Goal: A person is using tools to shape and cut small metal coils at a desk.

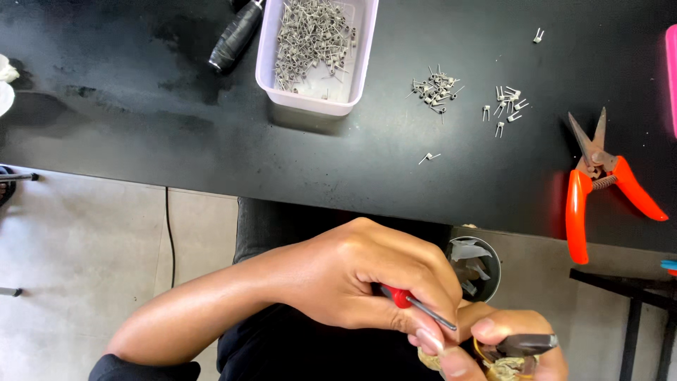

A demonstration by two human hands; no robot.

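— Two hands meet at the bottom edge of the frame, below the desk's near edge. The left hand (352, 279) has its grip pinched round a small screwdriver (416, 305) with a red handle and a thin grey shaft, which points toward the right hand (511, 346). That hand's grip is pressed round a small dark part (525, 344), with something yellowish under it that the frame cuts off.

— What could go wrong from here, as he would judge it?

— The shaft tip lies just beside the right thumb. A slip off the part would likely drive it into a fingertip. And since the work is held over the lap and not over the desk, anything dropped would probably fall to the floor or into the small round bin (474, 267) just above the hands.

— And the surface?

— The black desk (141, 127) fills the upper half of the frame, matt and smudged. A pale plastic tub (317, 53) of little wire coils stands at top centre, a dark spool (236, 35) beside it at its left. Loose coils (437, 88) lie in small clusters right of the tub. Orange-handled snips (599, 183) lie open at the right.

— The room?

— Pale tiled floor (84, 240) at lower left, a dark cable (169, 236) running down it, and black frame legs at lower right.
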